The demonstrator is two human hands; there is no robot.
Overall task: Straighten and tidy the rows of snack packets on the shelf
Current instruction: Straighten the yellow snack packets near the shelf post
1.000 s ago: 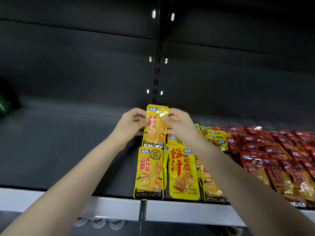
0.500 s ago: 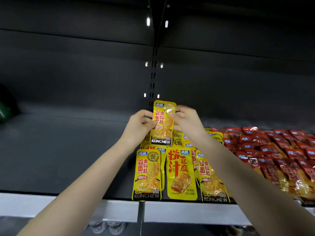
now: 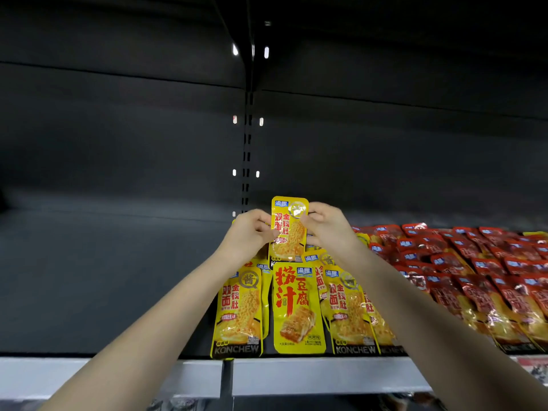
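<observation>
Above the yellow rows on the shelf [image 3: 89,292], a yellow packet [image 3: 289,229] stands upright, pinched at its left edge by the left hand [image 3: 247,237] and at its right edge by the right hand [image 3: 329,228]. Red packets [image 3: 474,268] lie to the right.

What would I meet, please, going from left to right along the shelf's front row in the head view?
Yellow KONCHEW packet → yellow tofu packet → second yellow KONCHEW packet → red packets.
</observation>
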